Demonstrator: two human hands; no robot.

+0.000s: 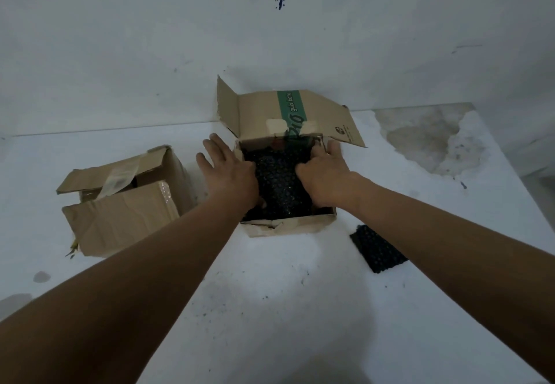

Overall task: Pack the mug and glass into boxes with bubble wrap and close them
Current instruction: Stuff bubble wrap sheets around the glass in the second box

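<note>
Two cardboard boxes stand on a white table (pixel 270 308), well apart from each other. We see the open box (pixel 288 224) in the middle, its far flaps standing up, one marked with a green stripe. Black bubble wrap (pixel 279 179) fills its inside up to the rim. Whether a mug or a glass lies under that wrap we cannot tell, for neither shows.

Both hands are at this box. Our left hand (pixel 228 170) lies on the wrap's left side with its fingers straight and spread, reaching out past the left wall. Our right hand (pixel 324 173) rests on the wrap's right side, its fingers bent down toward the far right corner. We cannot tell whether they pinch the wrap or only press it.

At the left sits the second box (pixel 120 218) with its top flaps partly folded over and a strip of tape hanging loose across them. A loose piece of wrap (pixel 375 248) – also black – lies flat on the table just right of the open box, partly under the right forearm.
</note>
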